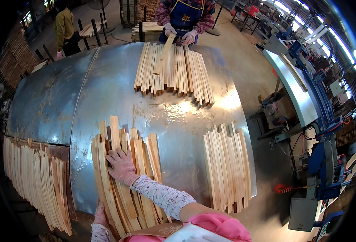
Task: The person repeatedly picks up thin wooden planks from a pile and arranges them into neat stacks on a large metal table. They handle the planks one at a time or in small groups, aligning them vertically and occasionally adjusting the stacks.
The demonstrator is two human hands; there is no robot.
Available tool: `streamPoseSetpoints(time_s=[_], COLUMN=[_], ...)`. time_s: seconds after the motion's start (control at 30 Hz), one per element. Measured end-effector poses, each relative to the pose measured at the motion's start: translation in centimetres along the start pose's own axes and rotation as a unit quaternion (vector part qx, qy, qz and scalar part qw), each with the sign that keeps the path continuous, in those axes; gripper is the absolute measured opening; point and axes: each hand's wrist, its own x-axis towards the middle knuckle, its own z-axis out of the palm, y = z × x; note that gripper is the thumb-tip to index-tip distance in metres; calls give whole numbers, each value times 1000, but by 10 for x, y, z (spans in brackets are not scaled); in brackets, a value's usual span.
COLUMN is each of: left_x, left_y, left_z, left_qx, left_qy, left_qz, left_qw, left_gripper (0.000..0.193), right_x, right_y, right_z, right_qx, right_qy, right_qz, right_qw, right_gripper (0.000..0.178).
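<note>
A loose bundle of pale wooden strips (101, 173) lies at the near edge of the metal table, its ends uneven. My right hand (122, 166), in a pinkish work glove, rests on top of the bundle with fingers spread over a strip that sticks out farther than the others. Low on the bundle's left side is my left hand (100, 213), also gloved, against the outer strips; its fingers are mostly hidden. To the right lies a neater stack of strips (228, 169).
Across the metal table (178, 117), a person in a blue apron (185, 18) holds one strip over another wide row of strips (172, 72). More strips (36, 181) stand at the lower left. Blue machinery (323, 161) lines the right; another person (67, 30) stands far left.
</note>
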Motion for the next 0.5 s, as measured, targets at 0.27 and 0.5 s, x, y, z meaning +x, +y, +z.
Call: streamPoseSetpoints(time_s=[0.27,0.5], left_x=[5,11], left_y=[-1,-7], left_z=[-6,-16], left_qx=[28,83], left_qy=[11,31], left_qz=[8,17], left_qw=[999,996], left_gripper=[70,71], right_x=[0,2], right_y=[-4,-5], right_z=[-6,-4], right_qx=[-3,-25], right_qy=[-32,-27], right_qz=[12,17], right_qw=[999,999], right_gripper=[62,63])
